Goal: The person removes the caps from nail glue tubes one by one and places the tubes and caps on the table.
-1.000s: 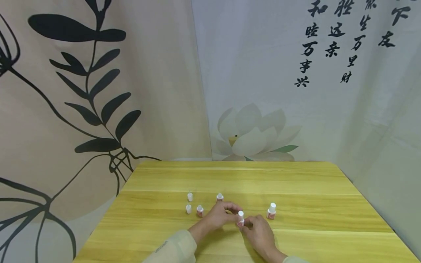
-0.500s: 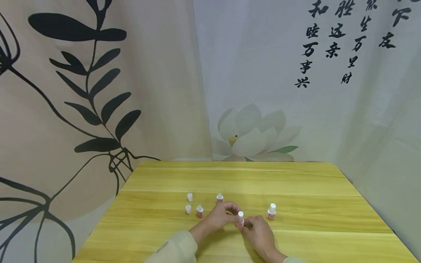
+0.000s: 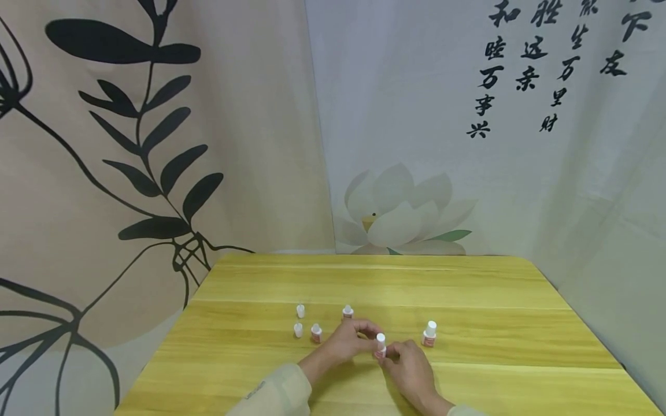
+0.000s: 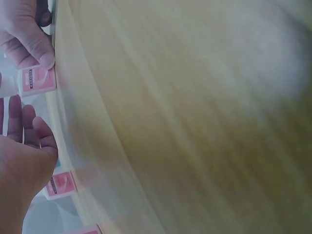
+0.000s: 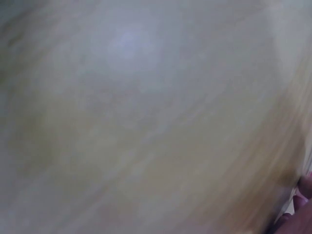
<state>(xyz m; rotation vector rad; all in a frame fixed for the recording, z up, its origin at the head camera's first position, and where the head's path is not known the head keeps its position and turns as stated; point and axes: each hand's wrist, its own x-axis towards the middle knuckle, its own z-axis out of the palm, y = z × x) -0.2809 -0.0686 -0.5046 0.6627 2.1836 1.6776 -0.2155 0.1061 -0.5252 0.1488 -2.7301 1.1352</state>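
A small white bottle with a pink label and white cap (image 3: pixel 381 345) stands upright between the hands in the head view. My right hand (image 3: pixel 413 372) pinches its lower body; in the left wrist view the right thumb (image 4: pixel 45 57) lies at the pink label. My left hand (image 3: pixel 346 342) has thumb and index finger at the upper part of the bottle, its other fingers loosely bent. The exact contact on the cap is cut off in the left wrist view. Only a few right fingers (image 5: pixel 303 195) show at the right wrist view's corner.
Two similar bottles with bare nozzles, one nearer (image 3: pixel 316 334) and one farther (image 3: pixel 347 312), stand left of and behind the left hand. Two small whitish caps (image 3: pixel 300 311) (image 3: pixel 298 330) stand farther left. Another capped bottle (image 3: pixel 429 334) stands right, on the wooden table (image 3: pixel 499 300).
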